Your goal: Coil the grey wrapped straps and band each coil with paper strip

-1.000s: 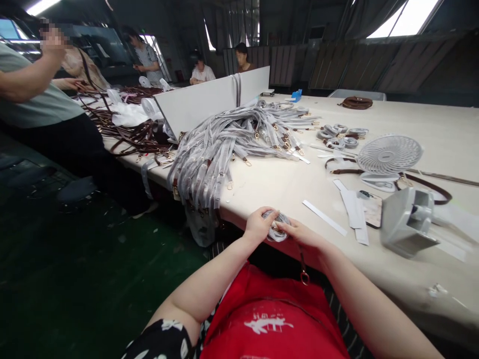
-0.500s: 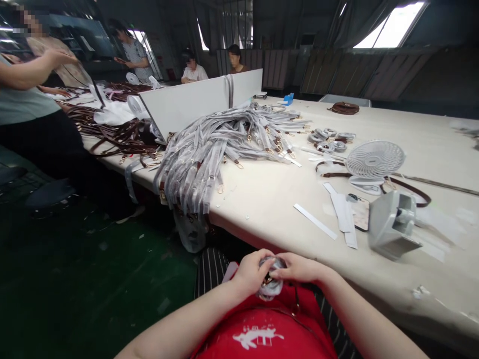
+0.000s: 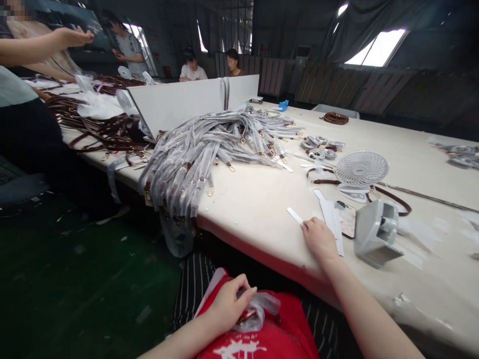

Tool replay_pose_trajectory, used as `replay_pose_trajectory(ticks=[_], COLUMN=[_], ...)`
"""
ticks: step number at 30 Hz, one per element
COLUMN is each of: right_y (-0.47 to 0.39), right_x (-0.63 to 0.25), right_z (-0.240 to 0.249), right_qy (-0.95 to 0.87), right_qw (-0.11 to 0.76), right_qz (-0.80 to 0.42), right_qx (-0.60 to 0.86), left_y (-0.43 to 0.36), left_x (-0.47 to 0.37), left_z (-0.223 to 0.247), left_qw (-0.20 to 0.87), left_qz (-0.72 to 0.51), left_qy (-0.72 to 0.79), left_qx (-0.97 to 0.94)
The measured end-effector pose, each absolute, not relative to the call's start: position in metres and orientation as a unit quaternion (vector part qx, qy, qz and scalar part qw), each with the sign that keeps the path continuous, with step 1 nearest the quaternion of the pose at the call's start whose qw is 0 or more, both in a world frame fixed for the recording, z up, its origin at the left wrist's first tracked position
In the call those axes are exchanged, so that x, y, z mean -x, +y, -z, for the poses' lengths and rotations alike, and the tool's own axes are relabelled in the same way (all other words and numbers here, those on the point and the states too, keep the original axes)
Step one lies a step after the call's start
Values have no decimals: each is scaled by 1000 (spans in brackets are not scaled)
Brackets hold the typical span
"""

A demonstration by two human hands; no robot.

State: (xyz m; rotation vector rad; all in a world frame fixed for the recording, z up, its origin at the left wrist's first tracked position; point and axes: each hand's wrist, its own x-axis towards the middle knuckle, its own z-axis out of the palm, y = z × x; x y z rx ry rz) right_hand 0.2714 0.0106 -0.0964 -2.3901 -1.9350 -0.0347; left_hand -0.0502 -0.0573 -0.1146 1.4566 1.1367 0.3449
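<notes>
In my lap, against the red apron (image 3: 295,319), my left hand (image 3: 230,301) is closed on a coiled bag strap (image 3: 258,319) in clear plastic wrap, with a bit of gold hardware showing. My right hand (image 3: 320,239) reaches over the table edge, its fingertips together on the near end of a narrow white paper strip (image 3: 295,215). Just right of that hand lie wider white paper strips (image 3: 331,219) and a phone (image 3: 347,222). A grey tape dispenser (image 3: 374,237) stands beyond them.
A big pile of plastic-wrapped straps (image 3: 187,164) hangs over the table edge by a white divider board (image 3: 187,107). Coiled straps (image 3: 320,147), a white fan (image 3: 362,168) and a brown strap (image 3: 396,197) lie at right. A person (image 3: 26,99) stands close at left; others work farther back.
My right hand has left the coiled strap and moved forward right to the paper strip on the table. My left hand keeps the strap, now lower and slightly left; its plastic looks looser.
</notes>
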Motion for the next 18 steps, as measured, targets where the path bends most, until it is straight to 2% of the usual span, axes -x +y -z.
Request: replay_pose_trajectory(ticks=[4,9,15,18], right_y=[22,29,11,-13], right_x=[-278,-286,-278,-253], right_z=[92,88,75,61], right_qy=[-637,-632,-643,-657], right_qw=[-7,-1,83,145], right_qz=[20,9,-46,-166], right_qx=[771,775,760,721], left_y=[-58,-56,-57,-59], left_x=[46,46,46,45], left_z=[121,125,131,134], left_qw=[583,605,620,646], left_qz=[-167,-164,-150,-157], left_qy=[498,480,533,546], left_qx=[-620,-613,-556,-510])
